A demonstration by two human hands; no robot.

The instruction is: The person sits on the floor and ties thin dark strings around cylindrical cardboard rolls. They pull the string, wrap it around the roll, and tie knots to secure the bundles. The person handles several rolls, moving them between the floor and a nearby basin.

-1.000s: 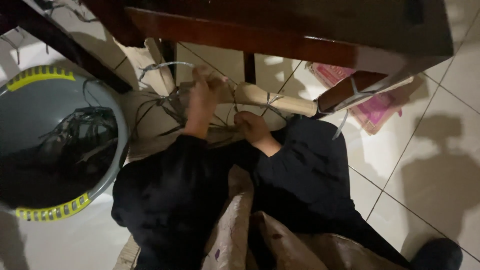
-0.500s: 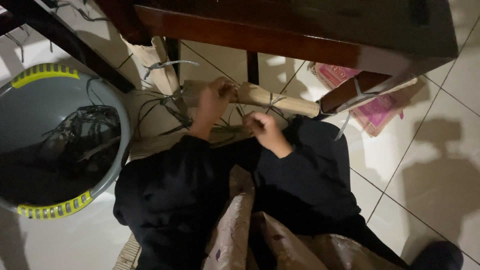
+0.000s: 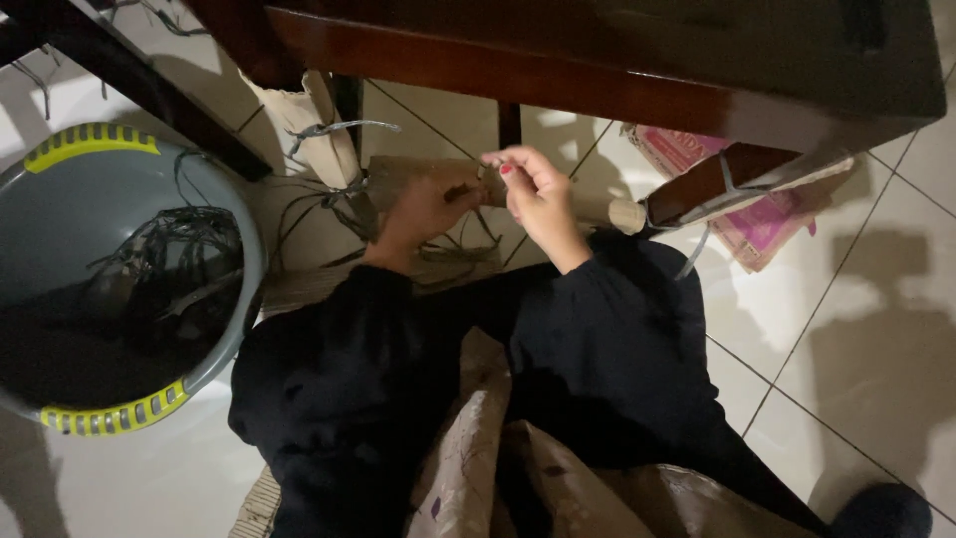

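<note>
My left hand [image 3: 423, 204] grips a pale wooden rod-like piece [image 3: 625, 213] that lies across in front of me, under a dark wooden table. My right hand [image 3: 538, 194] is raised just beside it, fingertips pinched on a thin grey fibre strand [image 3: 486, 171] at the wood. Loose strands [image 3: 329, 204] trail to the left of my hands over the tiled floor. Both my arms are in black sleeves.
A grey round basin with yellow handles [image 3: 105, 413] holds dark strands at the left. The dark wooden table edge [image 3: 518, 70] spans above my hands. A pink packet [image 3: 757, 224] lies on the floor at the right. A patterned cloth [image 3: 478, 458] covers my lap.
My right hand has risen from low on my lap to the wood and pinched a strand. My left hand has slid slightly right along the wood.
</note>
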